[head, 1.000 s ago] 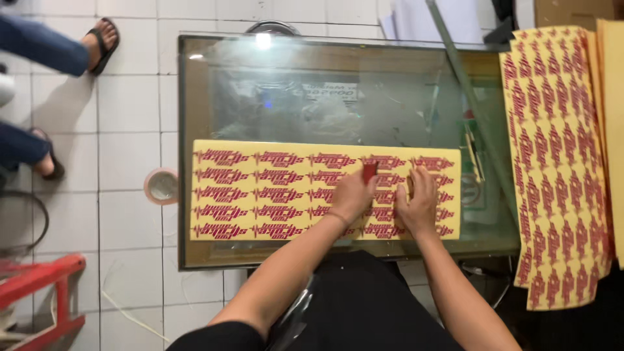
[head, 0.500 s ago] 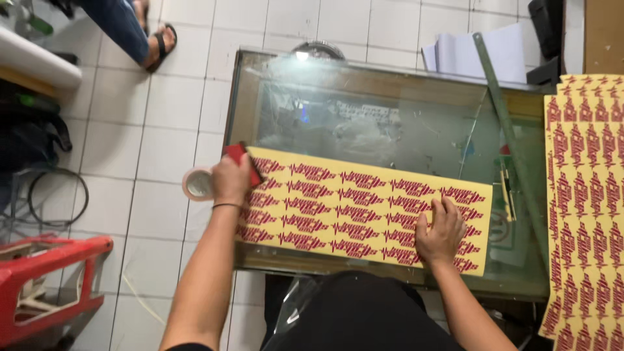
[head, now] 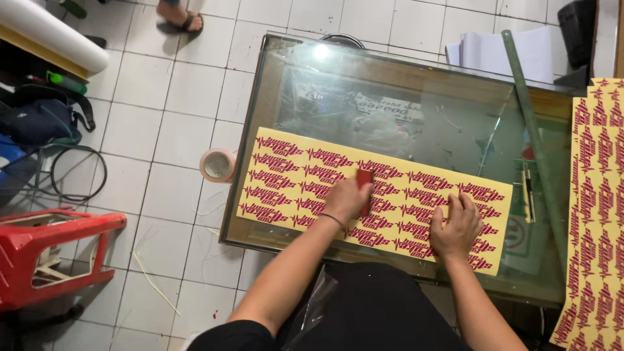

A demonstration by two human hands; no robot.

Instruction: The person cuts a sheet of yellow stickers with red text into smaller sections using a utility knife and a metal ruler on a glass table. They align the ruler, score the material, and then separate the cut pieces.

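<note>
The left hand [head: 348, 198] grips a red squeegee [head: 364, 179], pressing the yellow sticker sheet [head: 286, 179] onto the glass bench [head: 416, 117]; the right hand [head: 457, 225] lies open, flat, steadying it.

Red squeegee [head: 364, 184] mostly hidden by left hand [head: 348, 198], second sticker sheet [head: 595, 214] cut off at right edge
</note>
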